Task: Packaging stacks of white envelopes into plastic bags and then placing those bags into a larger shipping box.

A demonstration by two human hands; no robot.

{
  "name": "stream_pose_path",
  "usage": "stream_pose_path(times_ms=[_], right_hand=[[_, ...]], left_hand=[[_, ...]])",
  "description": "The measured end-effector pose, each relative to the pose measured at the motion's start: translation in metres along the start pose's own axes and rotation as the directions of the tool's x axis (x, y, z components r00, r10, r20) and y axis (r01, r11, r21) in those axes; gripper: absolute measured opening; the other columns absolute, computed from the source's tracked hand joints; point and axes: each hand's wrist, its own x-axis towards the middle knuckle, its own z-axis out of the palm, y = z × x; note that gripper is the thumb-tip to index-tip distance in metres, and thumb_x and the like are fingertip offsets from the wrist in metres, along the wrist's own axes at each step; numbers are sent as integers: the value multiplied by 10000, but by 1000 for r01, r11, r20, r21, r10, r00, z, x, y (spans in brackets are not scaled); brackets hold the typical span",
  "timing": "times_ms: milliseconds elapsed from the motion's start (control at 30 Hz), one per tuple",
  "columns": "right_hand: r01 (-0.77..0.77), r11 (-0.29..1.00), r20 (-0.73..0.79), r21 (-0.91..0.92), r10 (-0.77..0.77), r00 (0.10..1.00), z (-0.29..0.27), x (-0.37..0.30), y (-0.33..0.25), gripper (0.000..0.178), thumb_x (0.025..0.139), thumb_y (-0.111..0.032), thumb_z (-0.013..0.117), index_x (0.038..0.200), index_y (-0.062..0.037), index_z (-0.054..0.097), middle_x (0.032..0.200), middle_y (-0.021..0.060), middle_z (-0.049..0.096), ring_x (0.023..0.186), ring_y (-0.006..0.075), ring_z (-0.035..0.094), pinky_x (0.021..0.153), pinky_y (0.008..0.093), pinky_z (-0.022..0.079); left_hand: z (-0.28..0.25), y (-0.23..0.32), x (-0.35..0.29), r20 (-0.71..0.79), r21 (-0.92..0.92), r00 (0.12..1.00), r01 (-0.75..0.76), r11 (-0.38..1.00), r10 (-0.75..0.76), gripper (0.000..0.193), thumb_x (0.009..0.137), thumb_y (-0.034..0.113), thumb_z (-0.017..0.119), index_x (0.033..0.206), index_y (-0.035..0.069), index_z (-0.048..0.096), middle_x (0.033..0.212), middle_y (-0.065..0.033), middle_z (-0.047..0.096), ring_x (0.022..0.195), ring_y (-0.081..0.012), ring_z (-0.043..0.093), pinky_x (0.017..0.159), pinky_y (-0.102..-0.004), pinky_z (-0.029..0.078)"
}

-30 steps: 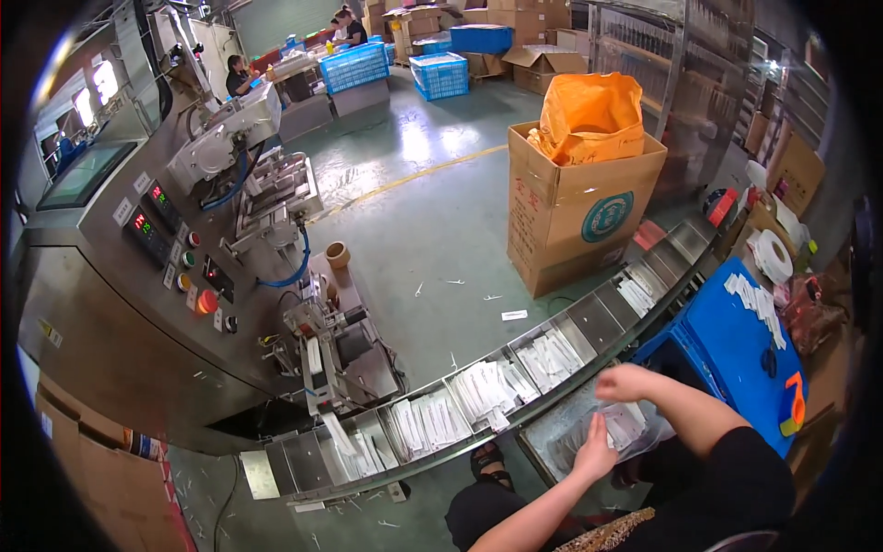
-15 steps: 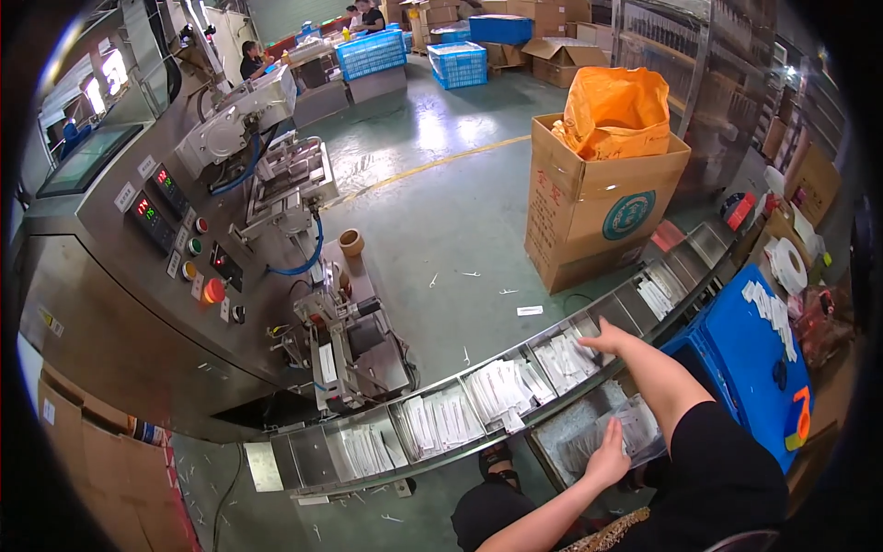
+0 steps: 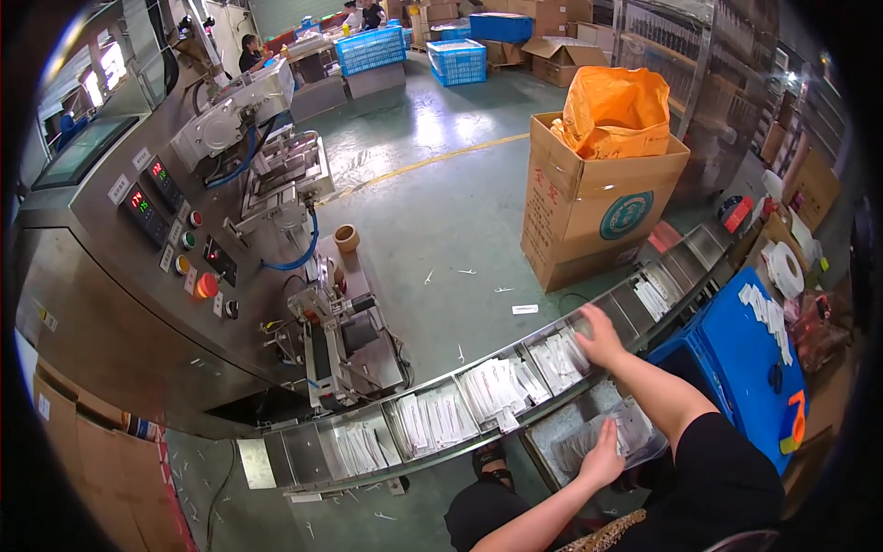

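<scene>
My right hand (image 3: 600, 337) reaches over the curved metal conveyor, its fingers apart at the right end of a compartment of slim white wrapped packets (image 3: 557, 361). Lower down, my left hand (image 3: 602, 460) is held upright, fingers stretched, against a clear plastic bag (image 3: 627, 428) that lies on a grey bin (image 3: 544, 448). Whether it touches the bag or hovers beside it I cannot tell. More white packets (image 3: 497, 391) fill the neighbouring compartments of the conveyor (image 3: 303, 455).
A steel machine (image 3: 120, 304) with buttons and displays stands left. Beyond the conveyor is a tall carton (image 3: 575, 216) with an orange bag (image 3: 614, 110). A blue crate lid (image 3: 745, 368) carries loose packets at right. Small white pieces (image 3: 524, 309) lie on the floor. People work far back.
My right hand has lifted slightly, its fingers now pointing more upward. My left hand has shifted a little leftward in the picture. A white packet on the small machine beside the conveyor is gone.
</scene>
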Motion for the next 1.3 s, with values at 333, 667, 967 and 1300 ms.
stream_pose_path(times_ms=[333, 667, 967, 1300], right_hand=[[-465, 847, 560, -259, 524, 642, 37, 11, -20, 1062, 631, -559, 681, 1388, -1, 187, 1397, 267, 247, 1279, 368, 303, 1041, 391, 295], [-880, 429, 737, 204, 524, 427, 44, 9, -25, 739, 668, -289, 763, 1231, 27, 404, 1039, 141, 593, 875, 219, 604, 744, 367, 500], [-959, 127, 868, 254, 408, 283, 57, 11, -41, 560, 806, -288, 641, 1251, -58, 390, 1103, 150, 570, 936, 254, 603, 776, 425, 504], [-705, 627, 592, 331, 444, 673, 10, -3, -87, 746, 638, -97, 712, 1285, -27, 347, 1091, 122, 554, 993, 209, 545, 858, 326, 439]], left_hand=[[3, -5, 3, -4, -11, 1000, -17, 1000, 17, 830, 713, 96, 545, 1403, 14, 92, 1462, -197, 103, 1249, -374, 333, 964, -392, 380], [-8, 2, 0, 43, -50, 999, 27, 998, -25, 874, 694, 64, 543, 1412, 42, 46, 1466, -196, 76, 1194, -393, 397, 928, -411, 410], [0, 1, 4, 24, -56, 999, 30, 998, -29, 840, 689, 66, 530, 1409, 94, 99, 1470, -168, 79, 1088, -421, 479, 894, -444, 430], [1, 1, 7, 73, -16, 997, 20, 1000, -18, 790, 712, 110, 510, 1390, -12, 122, 1441, -241, 128, 1257, -385, 306, 974, -386, 368]])
